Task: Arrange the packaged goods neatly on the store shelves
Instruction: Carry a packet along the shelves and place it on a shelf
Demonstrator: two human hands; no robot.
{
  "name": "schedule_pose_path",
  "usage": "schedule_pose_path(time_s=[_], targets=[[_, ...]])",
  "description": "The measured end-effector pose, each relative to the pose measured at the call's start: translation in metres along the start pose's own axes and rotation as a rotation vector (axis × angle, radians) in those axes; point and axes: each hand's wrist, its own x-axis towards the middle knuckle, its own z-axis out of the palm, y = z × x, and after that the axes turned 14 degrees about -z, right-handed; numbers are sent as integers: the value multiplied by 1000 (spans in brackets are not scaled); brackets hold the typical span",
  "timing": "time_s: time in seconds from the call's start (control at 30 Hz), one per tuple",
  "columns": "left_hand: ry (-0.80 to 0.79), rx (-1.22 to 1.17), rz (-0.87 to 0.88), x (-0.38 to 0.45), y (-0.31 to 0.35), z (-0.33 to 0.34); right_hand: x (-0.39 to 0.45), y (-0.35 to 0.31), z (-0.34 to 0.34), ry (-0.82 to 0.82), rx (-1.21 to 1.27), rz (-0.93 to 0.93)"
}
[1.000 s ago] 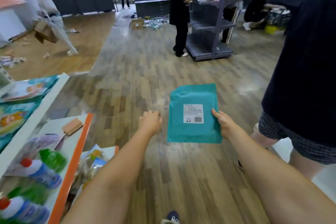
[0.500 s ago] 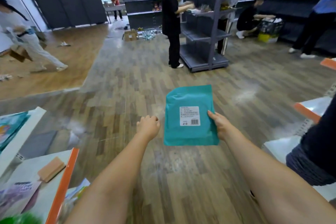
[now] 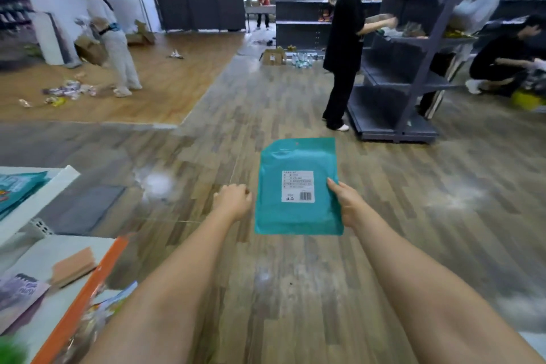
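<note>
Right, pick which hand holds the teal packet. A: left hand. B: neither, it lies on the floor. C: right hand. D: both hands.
C: the right hand grips the teal packet at its right edge, while the left hand is a fist beside it, holding nothing.

Packet point(image 3: 298, 186) between hands; shelf point(image 3: 44, 260) at left

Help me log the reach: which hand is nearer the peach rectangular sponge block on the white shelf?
Left. The left hand hangs, fingers curled and empty, over the floor up and right of the peach sponge block; the right hand is farther right, gripping the teal flat packet.
</note>
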Motion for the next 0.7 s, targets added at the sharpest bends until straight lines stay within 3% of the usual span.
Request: schedule_pose_path(time_s=[0.23,0.5,0.7], targets=[[23,-172,-190,30,-12,-1,64,14,36,-203,-58,69],[3,-127,-394,47,-64,-2,106,53,104,-349,-90,210],[12,-156,-460,71,-114,-14,126,69,170,-412,-96,205]])
